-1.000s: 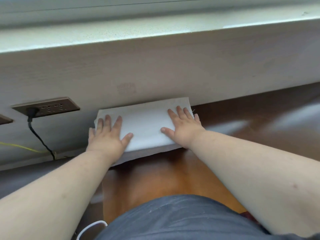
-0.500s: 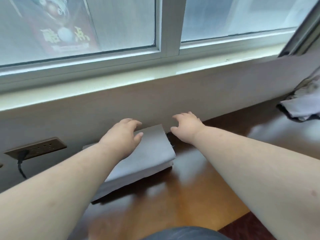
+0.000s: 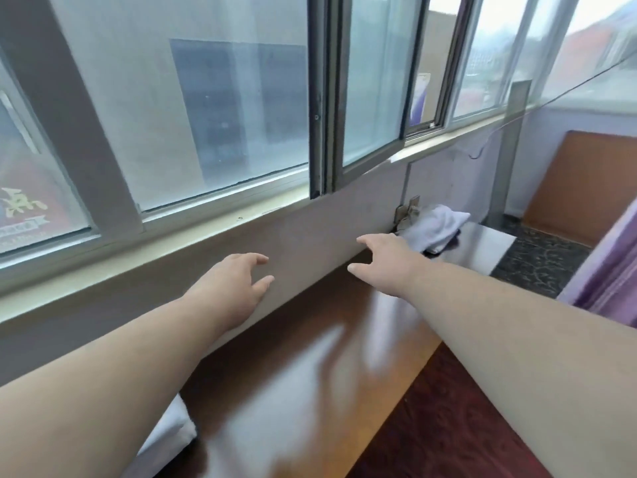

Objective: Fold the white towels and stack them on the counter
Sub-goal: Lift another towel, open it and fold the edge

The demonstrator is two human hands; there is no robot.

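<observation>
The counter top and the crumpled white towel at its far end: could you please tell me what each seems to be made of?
Counter top: looks like brown wood or wood-look laminate with a glossy finish, since it mirrors the window light in bright streaks.
Crumpled white towel: soft matte cloth, probably cotton, judging by its rumpled folds; the weave is too blurred to tell.

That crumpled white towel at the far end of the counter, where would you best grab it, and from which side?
Judging by its pose, take the crumpled towel by its raised, bunched top, coming from the near side where the right hand already reaches. It lies in a loose heap against the wall, so no flat edge offers itself and the far side looks blocked.
</observation>
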